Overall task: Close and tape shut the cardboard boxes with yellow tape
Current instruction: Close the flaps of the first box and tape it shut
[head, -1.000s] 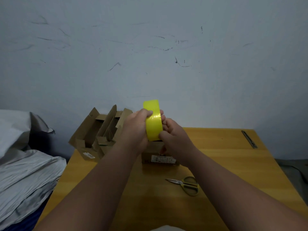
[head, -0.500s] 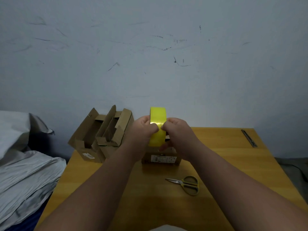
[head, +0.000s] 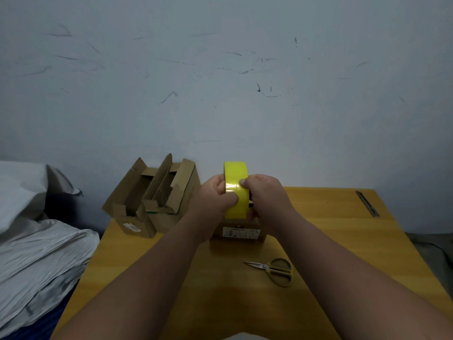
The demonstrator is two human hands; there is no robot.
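While the two open cardboard boxes wait at the far left corner of the table, flaps up and untaped, the action sits in the middle. Left hand clamps the roll of yellow tape from its side, thumb across the glossy face, steadying it on edge above the small closed box. Right hand wraps the other side, fingertips pressed to the band, likely hunting the loose end to peel. Holding it upright over that box looks like a setup for the first strip. Further right, scissors lie within easy reach for the cut, and a dark metal strip rests near the far edge.
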